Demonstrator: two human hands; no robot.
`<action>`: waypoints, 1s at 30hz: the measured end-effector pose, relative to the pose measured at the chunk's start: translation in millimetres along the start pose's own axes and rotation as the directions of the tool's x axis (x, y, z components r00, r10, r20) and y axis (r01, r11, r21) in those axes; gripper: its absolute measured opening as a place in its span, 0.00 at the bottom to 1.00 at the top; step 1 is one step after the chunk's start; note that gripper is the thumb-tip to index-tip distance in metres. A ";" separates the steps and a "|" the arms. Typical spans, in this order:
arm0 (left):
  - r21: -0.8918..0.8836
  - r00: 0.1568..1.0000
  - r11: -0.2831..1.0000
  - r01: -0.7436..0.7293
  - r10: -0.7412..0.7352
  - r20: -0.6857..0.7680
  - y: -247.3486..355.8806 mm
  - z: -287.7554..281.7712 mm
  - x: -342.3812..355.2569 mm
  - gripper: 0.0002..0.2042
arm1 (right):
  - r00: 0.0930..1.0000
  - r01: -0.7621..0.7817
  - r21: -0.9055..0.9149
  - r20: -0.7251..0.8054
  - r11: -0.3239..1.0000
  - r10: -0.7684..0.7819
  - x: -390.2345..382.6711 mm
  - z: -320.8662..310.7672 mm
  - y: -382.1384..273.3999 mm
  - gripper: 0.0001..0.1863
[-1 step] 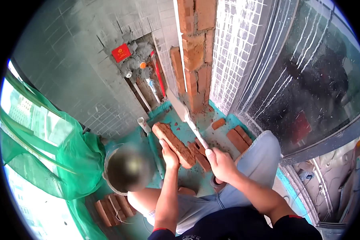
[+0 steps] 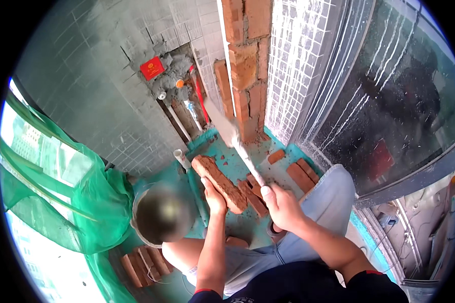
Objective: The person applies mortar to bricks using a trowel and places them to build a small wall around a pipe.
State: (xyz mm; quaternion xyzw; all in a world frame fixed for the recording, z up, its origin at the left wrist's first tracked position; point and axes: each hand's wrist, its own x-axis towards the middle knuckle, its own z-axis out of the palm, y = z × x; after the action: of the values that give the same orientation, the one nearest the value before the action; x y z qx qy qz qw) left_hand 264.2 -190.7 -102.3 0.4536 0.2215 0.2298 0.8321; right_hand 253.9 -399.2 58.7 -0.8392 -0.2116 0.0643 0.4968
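Observation:
My left hand [image 2: 215,198] grips a reddish brick [image 2: 219,184], held slanting above the floor. My right hand [image 2: 284,207] is closed round the pale, mortar-smeared handle of a bricklayer's trowel [image 2: 246,159]. Its long flat blade points up and away, toward the foot of the wall, and is slightly blurred. Trowel and brick are apart. Below and beside the held brick, more bricks [image 2: 253,197] lie on the floor between my knees. A round bucket [image 2: 136,222] stands left of my left knee; its inside is too blurred to make out.
A brick column [image 2: 245,65] rises ahead, with a white straight strip along it. Left of it, pipes [image 2: 179,121] sit in a wall recess below a red card [image 2: 152,67]. Green netting [image 2: 98,212] hangs at left, a glass door [image 2: 389,111] stands right. Stacked bricks [image 2: 302,174] lie right.
The trowel blade has shifted slightly to the left, tilting in my right hand. The brick in my left hand has hardly moved.

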 end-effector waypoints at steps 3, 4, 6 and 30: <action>-0.023 1.000 1.000 -0.001 0.002 0.026 4.0 13.7 -5.8 0.33 | 0.991 0.105 0.123 -0.090 0.987 -0.095 -1.8 -14.4 -24.9 0.14; -0.030 0.998 0.999 -0.010 0.012 0.069 5.8 21.9 -4.9 0.33 | 0.973 0.191 0.152 -0.159 0.970 -0.167 0.1 -7.8 -12.2 0.14; 0.058 0.999 0.998 -0.017 0.015 0.043 6.9 30.8 -5.9 0.35 | 0.983 0.122 -0.060 -0.134 0.991 -0.129 1.0 9.9 10.8 0.13; 0.006 0.995 0.998 -0.070 0.069 0.068 2.4 -1.4 -7.5 0.34 | 0.996 -0.086 -0.038 0.019 0.996 0.087 -4.1 -24.1 -17.4 0.18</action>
State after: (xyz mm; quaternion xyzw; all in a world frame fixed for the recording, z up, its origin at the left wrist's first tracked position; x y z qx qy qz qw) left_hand 256.9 -193.0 -99.7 0.4722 0.1781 0.2419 0.8287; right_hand 252.8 -413.2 85.3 -0.8561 -0.1812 0.0905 0.4755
